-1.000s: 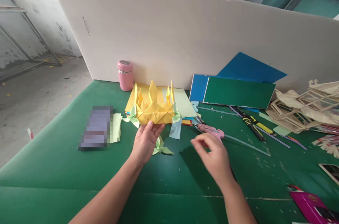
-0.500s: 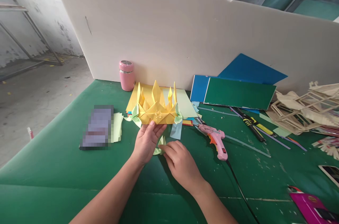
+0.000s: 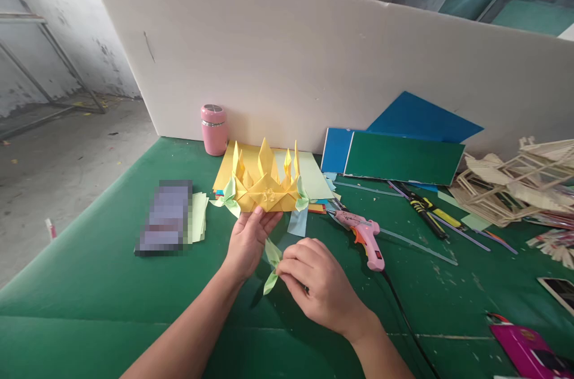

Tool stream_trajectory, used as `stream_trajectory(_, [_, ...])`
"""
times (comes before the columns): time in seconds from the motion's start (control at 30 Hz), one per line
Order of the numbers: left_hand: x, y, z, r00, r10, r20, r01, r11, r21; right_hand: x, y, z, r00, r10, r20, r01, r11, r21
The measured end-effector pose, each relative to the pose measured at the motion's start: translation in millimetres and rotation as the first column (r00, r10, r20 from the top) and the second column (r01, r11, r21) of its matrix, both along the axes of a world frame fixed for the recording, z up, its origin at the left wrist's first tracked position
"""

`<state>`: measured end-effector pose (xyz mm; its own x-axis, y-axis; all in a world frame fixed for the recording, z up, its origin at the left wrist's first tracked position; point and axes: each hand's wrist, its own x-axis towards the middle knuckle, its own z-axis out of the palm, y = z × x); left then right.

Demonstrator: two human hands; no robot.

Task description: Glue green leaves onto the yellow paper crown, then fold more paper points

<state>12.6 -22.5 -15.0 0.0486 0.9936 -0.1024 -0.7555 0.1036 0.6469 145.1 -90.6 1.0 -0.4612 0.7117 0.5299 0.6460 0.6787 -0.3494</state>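
Observation:
A yellow folded paper crown [image 3: 265, 184] with pale green paper bows at both ends stands on the green table [image 3: 89, 283]. My left hand [image 3: 248, 240] grips the crown's lower front edge with thumb and fingers. My right hand [image 3: 316, 286] is closed in a pinch on a small pale green paper bow [image 3: 271, 264], lifted just off the table below the crown. A pink glue gun [image 3: 364, 234] lies to the right of my hands, its black cord running toward me.
A pink flask [image 3: 214, 128] stands by the white partition. Yellow and green sheets lie behind the crown; blue and green boards [image 3: 403, 155] lean at right. Black-yellow tools [image 3: 426, 208], wooden frames [image 3: 511, 185], a magenta object [image 3: 524, 352] and pale green paper slips [image 3: 198, 214] lie around.
My right hand left the glue gun lying on the table, came left to the green bow under the crown, pinched it and raised it. My left hand stayed on the crown.

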Motion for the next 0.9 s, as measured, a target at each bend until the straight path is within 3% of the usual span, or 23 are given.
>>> stream_trajectory(0.13, [2, 0, -1.3, 1.0, -0.001, 0.018, 0.001, 1.0, -0.004, 2, -5, 35.6, 1.0, 0.008, -0.018, -0.007, 0.999, 0.04])
stream_trajectory(0.2, [2, 0, -2.7, 1.0, -0.017, 0.023, 0.017, 1.0, -0.005, 0, -1, 49.9, 0.995, -0.095, -0.019, 0.097, 0.981, 0.171])
stream_trajectory(0.3, [3, -1, -4.6, 0.999, -0.044, 0.016, 0.044, 0.999, 0.012, -7, 12, 60.5, 0.958, -0.285, -0.034, 0.278, 0.893, 0.355])
stream_trajectory(0.43, [3, -3, -5.8, 0.998, -0.062, 0.007, 0.062, 0.997, 0.045, -18, 35, 57.1, 0.917, -0.397, -0.033, 0.368, 0.815, 0.448])
stream_trajectory(0.63, [5, -5, -5.8, 0.998, -0.066, -0.013, 0.067, 0.996, 0.057, -23, 46, 43.3, 0.91, -0.412, 0.03, 0.36, 0.827, 0.432])
stream_trajectory(0.9, [5, -6, -5.7, 0.996, -0.079, -0.034, 0.081, 0.995, 0.066, -23, 47, 38.1, 0.914, -0.402, 0.055, 0.344, 0.839, 0.421])
